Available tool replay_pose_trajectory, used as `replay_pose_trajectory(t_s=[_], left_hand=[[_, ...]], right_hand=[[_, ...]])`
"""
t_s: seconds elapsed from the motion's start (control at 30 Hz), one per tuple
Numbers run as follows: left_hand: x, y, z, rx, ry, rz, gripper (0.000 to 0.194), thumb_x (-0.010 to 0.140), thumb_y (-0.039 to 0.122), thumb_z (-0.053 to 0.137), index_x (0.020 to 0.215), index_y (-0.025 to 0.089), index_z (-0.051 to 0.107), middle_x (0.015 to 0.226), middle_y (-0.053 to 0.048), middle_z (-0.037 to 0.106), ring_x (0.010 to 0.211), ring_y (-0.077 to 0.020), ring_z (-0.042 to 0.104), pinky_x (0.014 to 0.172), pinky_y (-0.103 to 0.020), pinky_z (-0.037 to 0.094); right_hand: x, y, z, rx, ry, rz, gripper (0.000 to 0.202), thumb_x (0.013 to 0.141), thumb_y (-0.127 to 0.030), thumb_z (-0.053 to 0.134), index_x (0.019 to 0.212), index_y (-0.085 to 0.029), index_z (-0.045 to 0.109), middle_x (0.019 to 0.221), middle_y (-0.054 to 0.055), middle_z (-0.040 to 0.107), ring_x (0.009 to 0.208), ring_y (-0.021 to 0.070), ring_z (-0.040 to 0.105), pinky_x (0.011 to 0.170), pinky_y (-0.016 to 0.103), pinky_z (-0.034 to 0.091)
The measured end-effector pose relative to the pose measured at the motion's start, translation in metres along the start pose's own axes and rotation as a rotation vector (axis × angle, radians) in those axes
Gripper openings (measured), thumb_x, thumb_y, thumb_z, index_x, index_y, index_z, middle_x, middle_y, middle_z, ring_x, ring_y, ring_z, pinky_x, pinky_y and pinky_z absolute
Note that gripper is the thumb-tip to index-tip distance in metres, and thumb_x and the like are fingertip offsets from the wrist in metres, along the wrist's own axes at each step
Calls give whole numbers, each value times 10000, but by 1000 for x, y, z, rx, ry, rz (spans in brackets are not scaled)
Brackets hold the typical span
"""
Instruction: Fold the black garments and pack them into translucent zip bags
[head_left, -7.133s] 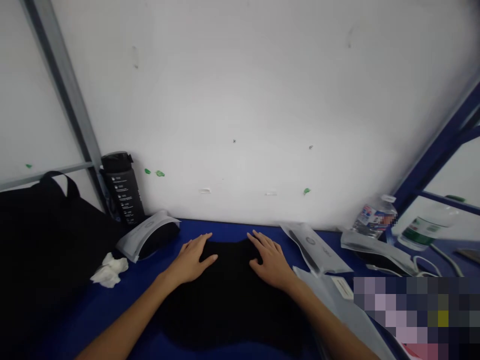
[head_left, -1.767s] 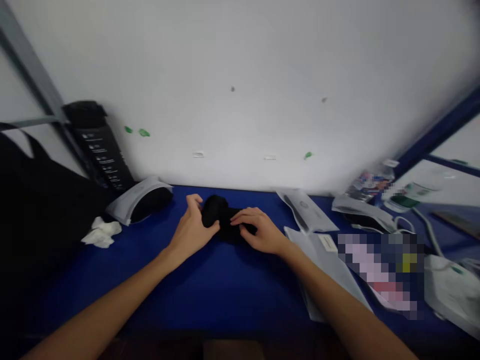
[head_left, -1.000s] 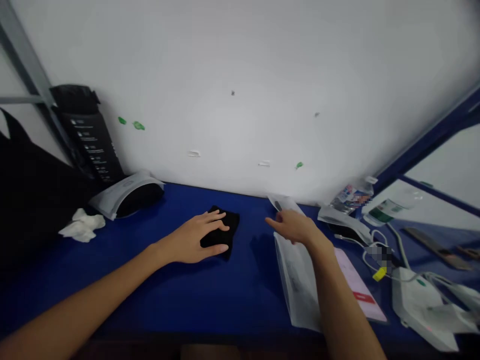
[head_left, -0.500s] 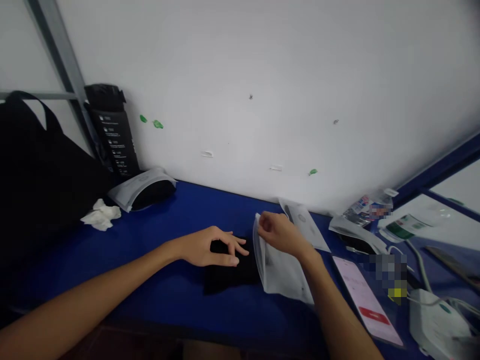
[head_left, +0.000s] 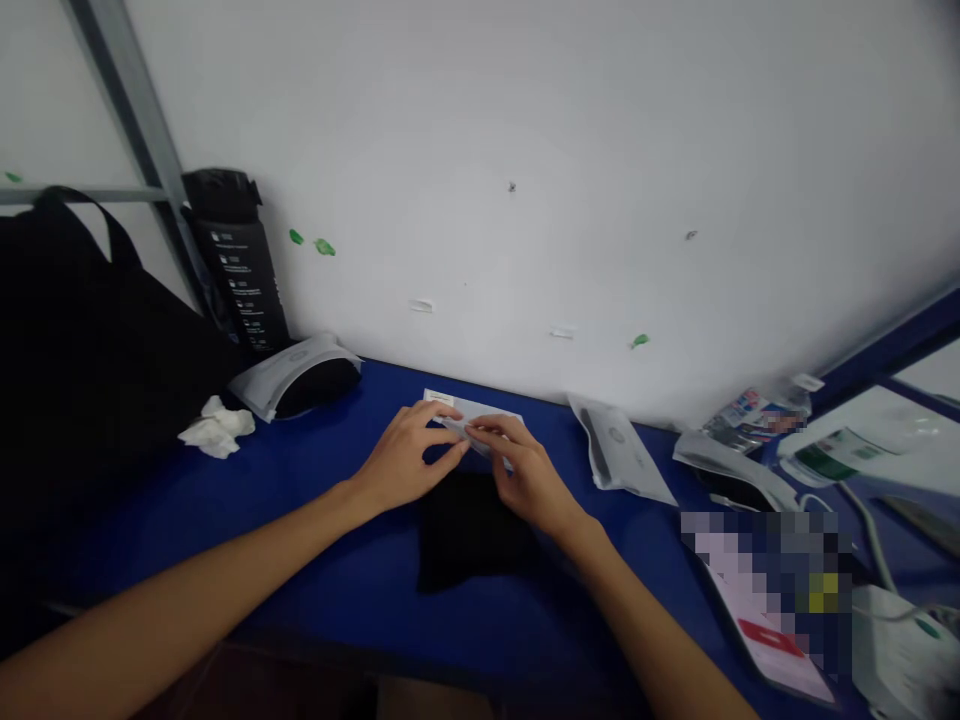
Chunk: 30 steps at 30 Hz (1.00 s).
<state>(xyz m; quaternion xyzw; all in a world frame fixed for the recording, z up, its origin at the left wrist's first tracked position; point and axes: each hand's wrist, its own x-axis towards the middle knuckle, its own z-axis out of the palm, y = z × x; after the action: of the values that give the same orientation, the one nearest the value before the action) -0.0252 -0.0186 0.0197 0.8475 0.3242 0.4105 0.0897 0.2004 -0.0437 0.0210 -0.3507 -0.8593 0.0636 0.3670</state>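
At the centre of the frame, both hands pinch a frosted pouch (head_left: 476, 407) at its near edge. The left hand (head_left: 409, 450) has fingers bent and thumb close below them, gripping the edge; the right hand (head_left: 531, 478) grips beside it, fingertips drawn together. Whether this pouch contains anything cannot be made out; a small white label sits at its far left corner. Just below, in the lower centre, a black cloth (head_left: 476, 540) lies folded into a soft, roughly square pad on the blue table (head_left: 315, 580).

Left of centre, a translucent bag (head_left: 262, 382) bulges around a rounded black item (head_left: 322, 388). Right of centre, a flatter packet (head_left: 630, 455) shows something dark along its left side; farther right, a third sleeve (head_left: 739, 468) also holds something black. A clear plastic bottle (head_left: 750, 420) leans behind it. At the upper left stands a matte black drinking bottle (head_left: 240, 265), near a dark fabric bag (head_left: 97, 370) with a looped handle and a crumpled white tissue (head_left: 217, 428).
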Motion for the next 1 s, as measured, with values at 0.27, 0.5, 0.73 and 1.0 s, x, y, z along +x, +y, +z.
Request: replay_pose_trajectory(t_s=[0.27,0.5,0.73,1.0], left_hand=[[2,4,-3,-30,165,-30,156,949,182,628,797,204,600,1079,-34,704,1038,-197,679,989,-378,504],[-2,-10,4,75,-73,-77,504,870,9,504,1227,274,742,1451,-48,596,1325,-248,582,1130,-445,486],[-4,-23,7,167,-113,-222,408,967,69,468,1230,214,744,1200,-56,751,1181,-257,673,1095,-457,535],[-2,-22,5,206,-101,-338,409,960,65,510,1289,203,710,1293,-61,722,1248,-244,654,1096,-398,537]], right_hand=[[1,-4,-1,-34,-33,-61,700,959,1,432,1558,-361,444,1472,82,538,1324,262,531,1064,489,545],[1,3,-1,-301,0,38,662,907,17,470,1502,-269,524,1474,128,545,1264,335,546,1040,570,510],[-1,-41,-24,-81,-307,36,588,891,-369,774,1450,-346,594,1397,78,602,1220,311,597,1048,504,500],[-4,-70,-15,-97,-646,92,1045,702,-293,819,1633,-295,343,1553,70,505,1363,341,454,1198,567,373]])
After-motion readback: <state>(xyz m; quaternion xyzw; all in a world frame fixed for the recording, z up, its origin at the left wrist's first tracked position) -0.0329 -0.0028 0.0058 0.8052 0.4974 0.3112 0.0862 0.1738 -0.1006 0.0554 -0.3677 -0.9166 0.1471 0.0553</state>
